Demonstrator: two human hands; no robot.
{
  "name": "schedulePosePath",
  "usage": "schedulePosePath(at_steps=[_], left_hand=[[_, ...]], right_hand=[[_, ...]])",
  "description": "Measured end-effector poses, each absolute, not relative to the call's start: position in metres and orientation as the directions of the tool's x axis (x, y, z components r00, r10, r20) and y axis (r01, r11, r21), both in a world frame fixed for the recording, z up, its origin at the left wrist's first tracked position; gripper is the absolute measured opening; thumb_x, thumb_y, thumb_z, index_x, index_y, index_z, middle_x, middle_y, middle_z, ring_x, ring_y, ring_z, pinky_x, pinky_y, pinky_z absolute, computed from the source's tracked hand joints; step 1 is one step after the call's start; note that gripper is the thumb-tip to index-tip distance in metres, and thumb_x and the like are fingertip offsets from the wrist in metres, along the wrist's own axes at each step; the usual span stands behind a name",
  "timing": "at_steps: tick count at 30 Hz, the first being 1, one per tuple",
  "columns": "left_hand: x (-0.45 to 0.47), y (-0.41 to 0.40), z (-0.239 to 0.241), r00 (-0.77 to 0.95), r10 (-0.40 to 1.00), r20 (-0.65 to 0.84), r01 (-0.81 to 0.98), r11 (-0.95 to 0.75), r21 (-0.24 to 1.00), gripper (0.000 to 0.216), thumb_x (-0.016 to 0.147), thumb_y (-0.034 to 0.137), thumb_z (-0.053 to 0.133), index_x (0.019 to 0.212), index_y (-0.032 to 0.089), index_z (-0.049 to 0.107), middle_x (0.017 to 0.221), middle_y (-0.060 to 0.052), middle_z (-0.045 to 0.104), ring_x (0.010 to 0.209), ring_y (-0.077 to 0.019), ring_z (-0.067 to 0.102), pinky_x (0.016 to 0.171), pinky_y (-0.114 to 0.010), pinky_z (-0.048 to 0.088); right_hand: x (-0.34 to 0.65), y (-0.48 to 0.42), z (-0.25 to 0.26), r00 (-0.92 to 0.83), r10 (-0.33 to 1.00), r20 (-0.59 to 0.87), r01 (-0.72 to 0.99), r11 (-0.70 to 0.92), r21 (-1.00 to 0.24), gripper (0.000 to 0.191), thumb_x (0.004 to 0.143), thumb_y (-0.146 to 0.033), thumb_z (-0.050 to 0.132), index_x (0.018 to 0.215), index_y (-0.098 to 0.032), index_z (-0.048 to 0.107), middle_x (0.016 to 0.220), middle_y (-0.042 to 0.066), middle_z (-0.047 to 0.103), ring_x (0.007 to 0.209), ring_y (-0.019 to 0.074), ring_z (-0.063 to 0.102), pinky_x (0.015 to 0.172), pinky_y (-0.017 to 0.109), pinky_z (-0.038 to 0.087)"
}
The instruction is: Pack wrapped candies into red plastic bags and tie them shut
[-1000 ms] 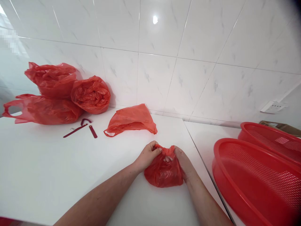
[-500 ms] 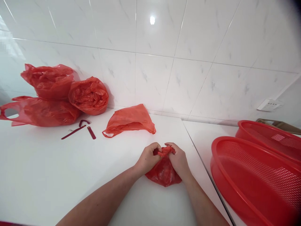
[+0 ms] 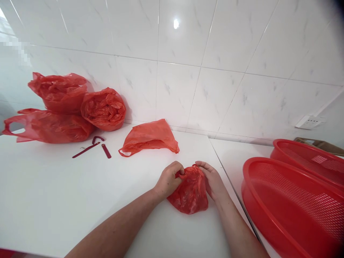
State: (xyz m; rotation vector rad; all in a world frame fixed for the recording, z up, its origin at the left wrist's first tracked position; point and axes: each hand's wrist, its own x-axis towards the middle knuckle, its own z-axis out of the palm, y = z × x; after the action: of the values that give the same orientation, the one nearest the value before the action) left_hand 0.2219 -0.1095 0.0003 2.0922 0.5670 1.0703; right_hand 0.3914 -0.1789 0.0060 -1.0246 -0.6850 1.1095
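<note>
Since half a second ago, both hands have drawn slightly apart, showing more of the bag between them.

- Small red bag [image 3: 190, 191]: near centre of the white counter [image 3: 53, 197], resting there, likely so the surface carries its weight.
- Left hand [image 3: 169, 179]: closed on the gathered neck.
- Right hand [image 3: 212, 179]: fingers curled on the neck's right side.
- Flat red bag [image 3: 150, 138]: just beyond.
- Stuffed red bags [image 3: 102, 109]: far left, against the wall.
- Red mesh basket [image 3: 290, 204]: right.

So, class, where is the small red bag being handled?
In the head view the small red bag sits low, just right of centre on the white counter, between the left hand and right hand, left of the red basket.
</note>
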Motion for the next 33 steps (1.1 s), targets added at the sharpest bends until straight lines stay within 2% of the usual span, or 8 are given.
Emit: schedulePosePath(at_steps=[3,8,15,20,22,24,29,33], left_hand=[[0.222,-0.11,0.001,0.557,0.632,0.539,0.039,-0.669,0.742,0.027,0.058,-0.003,0.038,0.07,0.02,0.045,0.08,0.001,0.052,0.074,-0.0131,0.049,0.066,-0.025,0.04],[0.221,-0.11,0.001,0.573,0.621,0.535,0.034,-0.67,0.741,0.027,0.058,-0.003,0.039,0.071,0.02,0.046,0.086,0.0,0.053,0.079,-0.014,0.05,0.071,-0.026,0.041],[0.22,-0.106,-0.001,0.57,0.615,0.545,0.087,-0.704,0.704,0.027,0.057,-0.003,0.039,0.069,0.02,0.047,0.081,0.0,0.052,0.074,-0.0135,0.048,0.067,-0.026,0.04],[0.219,-0.105,0.0,0.543,0.634,0.55,0.112,-0.705,0.701,0.023,0.06,-0.001,0.04,0.067,0.02,0.046,0.076,0.0,0.05,0.07,-0.0136,0.046,0.065,-0.026,0.038],[0.219,-0.105,0.001,0.528,0.649,0.548,0.106,-0.691,0.715,0.022,0.061,0.0,0.04,0.067,0.02,0.047,0.076,0.0,0.05,0.071,-0.0139,0.047,0.065,-0.026,0.039],[0.218,-0.103,0.0,0.509,0.669,0.542,0.099,-0.671,0.735,0.022,0.062,0.001,0.041,0.068,0.02,0.048,0.077,0.001,0.051,0.072,-0.014,0.048,0.067,-0.026,0.04],[0.216,-0.094,0.0,0.443,0.716,0.539,0.082,-0.631,0.772,0.012,0.07,0.009,0.048,0.072,0.021,0.049,0.081,0.001,0.054,0.076,-0.0142,0.05,0.071,-0.027,0.041],[0.211,-0.082,0.003,0.338,0.759,0.556,0.038,-0.602,0.798,0.008,0.074,0.013,0.049,0.073,0.021,0.049,0.084,0.001,0.055,0.081,-0.0144,0.051,0.077,-0.028,0.041]], right_hand=[[0.399,-0.178,0.003,0.336,0.942,-0.001,-0.425,0.151,-0.893,0.033,0.065,-0.026,0.075,0.095,-0.02,0.064,0.078,-0.001,0.063,0.07,0.0119,0.057,0.067,0.025,0.046],[0.401,-0.18,0.006,0.353,0.936,0.007,-0.445,0.174,-0.878,0.04,0.063,-0.027,0.076,0.099,-0.024,0.06,0.082,-0.002,0.062,0.072,0.0127,0.058,0.067,0.027,0.046],[0.399,-0.184,0.01,0.282,0.959,0.015,-0.462,0.149,-0.874,0.036,0.06,-0.021,0.076,0.092,-0.026,0.06,0.081,-0.004,0.061,0.077,0.013,0.058,0.071,0.027,0.045],[0.398,-0.187,0.013,0.175,0.985,0.005,-0.444,0.083,-0.892,0.046,0.061,-0.017,0.075,0.103,-0.028,0.061,0.112,0.002,0.061,0.093,0.0165,0.058,0.079,0.03,0.046],[0.398,-0.187,0.013,0.15,0.989,-0.006,-0.411,0.057,-0.91,0.045,0.062,-0.019,0.075,0.104,-0.027,0.062,0.111,0.003,0.062,0.093,0.017,0.058,0.078,0.03,0.046],[0.399,-0.186,0.009,0.164,0.986,-0.019,-0.379,0.045,-0.924,0.036,0.063,-0.022,0.076,0.097,-0.024,0.064,0.096,0.002,0.065,0.084,0.0159,0.059,0.072,0.028,0.046],[0.412,-0.182,0.0,0.321,0.947,-0.009,-0.267,0.081,-0.96,0.025,0.063,-0.029,0.077,0.081,-0.021,0.062,0.074,-0.003,0.06,0.064,0.0106,0.055,0.063,0.025,0.044],[0.427,-0.181,-0.003,0.494,0.863,0.105,0.072,0.08,-0.994,0.021,0.066,-0.032,0.069,0.082,-0.021,0.061,0.074,-0.001,0.06,0.071,0.0149,0.058,0.071,0.031,0.046]])
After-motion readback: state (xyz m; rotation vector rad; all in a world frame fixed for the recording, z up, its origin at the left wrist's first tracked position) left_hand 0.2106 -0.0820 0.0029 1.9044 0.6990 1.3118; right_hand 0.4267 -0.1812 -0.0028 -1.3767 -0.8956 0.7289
